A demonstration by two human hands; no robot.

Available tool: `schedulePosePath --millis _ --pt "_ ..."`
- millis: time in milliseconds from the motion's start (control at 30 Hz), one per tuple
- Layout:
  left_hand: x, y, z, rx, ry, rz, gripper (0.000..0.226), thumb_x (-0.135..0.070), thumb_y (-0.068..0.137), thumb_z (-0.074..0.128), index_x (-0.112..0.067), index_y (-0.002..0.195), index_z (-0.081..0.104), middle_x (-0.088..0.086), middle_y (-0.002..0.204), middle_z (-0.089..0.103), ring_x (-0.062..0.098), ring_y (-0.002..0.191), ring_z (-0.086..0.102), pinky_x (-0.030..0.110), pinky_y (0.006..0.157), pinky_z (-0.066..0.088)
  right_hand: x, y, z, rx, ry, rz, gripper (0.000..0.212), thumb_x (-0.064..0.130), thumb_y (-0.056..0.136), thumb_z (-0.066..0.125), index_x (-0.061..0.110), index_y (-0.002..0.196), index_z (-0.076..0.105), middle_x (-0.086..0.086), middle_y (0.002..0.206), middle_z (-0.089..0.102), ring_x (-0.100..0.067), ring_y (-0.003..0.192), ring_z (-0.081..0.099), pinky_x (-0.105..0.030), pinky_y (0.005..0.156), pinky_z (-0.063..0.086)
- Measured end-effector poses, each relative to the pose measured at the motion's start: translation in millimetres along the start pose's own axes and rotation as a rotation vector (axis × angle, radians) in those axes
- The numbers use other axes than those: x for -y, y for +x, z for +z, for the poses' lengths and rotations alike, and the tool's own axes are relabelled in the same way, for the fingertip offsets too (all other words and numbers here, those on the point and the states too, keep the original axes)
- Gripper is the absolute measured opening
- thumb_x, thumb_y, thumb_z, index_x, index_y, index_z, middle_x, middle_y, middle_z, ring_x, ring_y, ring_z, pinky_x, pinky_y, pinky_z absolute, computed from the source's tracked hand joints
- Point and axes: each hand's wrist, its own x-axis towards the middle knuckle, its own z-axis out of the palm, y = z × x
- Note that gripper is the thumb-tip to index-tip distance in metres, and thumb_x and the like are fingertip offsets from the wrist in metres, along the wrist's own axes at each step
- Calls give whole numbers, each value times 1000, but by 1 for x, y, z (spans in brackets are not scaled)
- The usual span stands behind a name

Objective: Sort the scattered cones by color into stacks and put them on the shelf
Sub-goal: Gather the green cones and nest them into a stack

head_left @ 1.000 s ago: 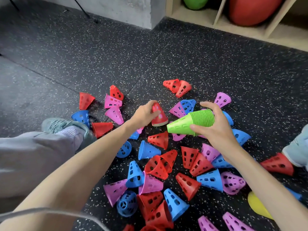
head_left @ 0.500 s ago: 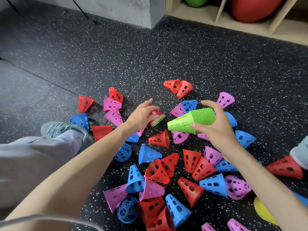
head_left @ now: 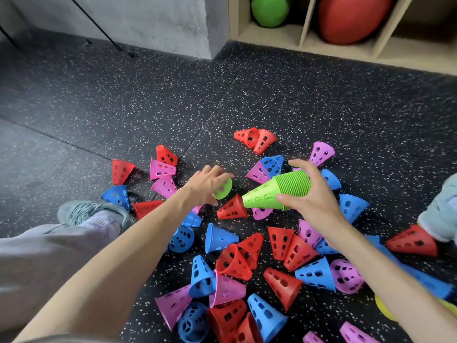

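Note:
My right hand (head_left: 315, 198) grips a stack of green cones (head_left: 277, 191), held sideways with its tip pointing left, just above the floor. Left of the tip, my left hand (head_left: 206, 184) reaches over a single green cone (head_left: 223, 189), fingers curled on its top edge. Many red, blue and pink perforated cones lie scattered on the dark floor around and below both hands, among them a red cone (head_left: 232, 209) between the hands. The wooden shelf (head_left: 346, 49) stands at the top right.
A green ball (head_left: 270, 9) and a red ball (head_left: 351, 18) fill two shelf bays. My left shoe (head_left: 94, 214) and right shoe (head_left: 442, 211) flank the pile. A grey concrete pillar (head_left: 173, 23) stands left of the shelf. Something yellow (head_left: 384, 309) lies at the lower right.
A second ago my left hand held a red cone. That red cone is no longer seen in it, and a green cone now shows under its fingers. The green stack barely moved.

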Motion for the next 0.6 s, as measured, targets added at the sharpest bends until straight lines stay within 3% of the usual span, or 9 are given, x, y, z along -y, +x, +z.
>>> schedulePosePath --millis 67,200,333,600 --pt "5 -3 4 19 16 24 111 -33 78 87 -35 161 13 5 155 31 28 135 38 44 108 45 1 -3 -2 -4 6 5 71 15 86 79 38 143 42 22 145 39 45 83 34 -35 106 27" --pt "11 -8 10 -108 -50 23 95 -41 80 84 -34 155 25 0 143 48 23 124 46 45 100 52 2 -5 -4 -23 15 8 71 14 87 79 36 144 43 14 155 38 44 81 37 -34 102 27" --pt "3 -12 9 -175 -221 -10 93 -50 77 83 -32 151 30 2 142 53 26 126 49 49 98 52 1 -4 -4 -30 17 4 71 14 87 79 36 143 43 11 156 38 44 81 37 -35 103 27" --pt "-16 -32 7 -165 -413 -12 93 -58 74 82 -32 149 34 -2 143 55 23 129 50 47 100 51 8 -9 -3 -48 15 -56 71 13 85 80 35 143 44 21 145 41 45 88 32 -30 105 26"
